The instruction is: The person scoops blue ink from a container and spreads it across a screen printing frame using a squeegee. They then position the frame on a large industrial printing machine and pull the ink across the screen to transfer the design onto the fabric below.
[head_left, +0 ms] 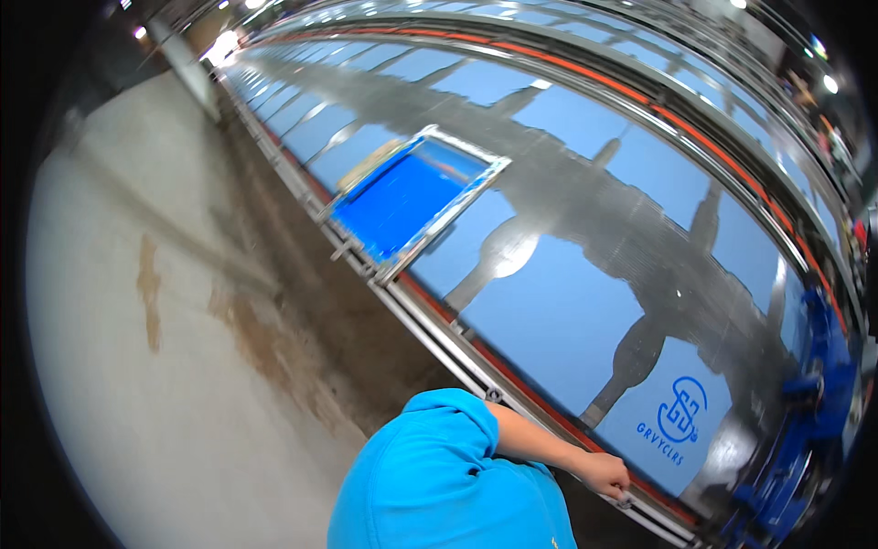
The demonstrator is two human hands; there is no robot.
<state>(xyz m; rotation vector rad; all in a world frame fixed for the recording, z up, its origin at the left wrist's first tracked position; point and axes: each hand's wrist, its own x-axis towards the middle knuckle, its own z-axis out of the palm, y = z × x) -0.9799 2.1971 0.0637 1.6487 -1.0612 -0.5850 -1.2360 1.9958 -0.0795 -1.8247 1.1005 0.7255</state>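
My left hand reaches out of a bright blue sleeve to the metal rail along the near edge of a long printing table. Its fingers are curled closed at the rail, beside a small metal stop; what they hold, if anything, is hidden. Just beyond it lies a light blue fabric piece with a darker blue printed emblem. Farther along the table, a screen printing frame rests over the near row of pieces, its mesh spread with strong blue ink. My right hand is out of view.
More light blue fabric pieces lie in rows on the dark table surface. A blue machine carriage stands at the right. An orange-edged rail follows the far side. Pale stained floor spreads to the left.
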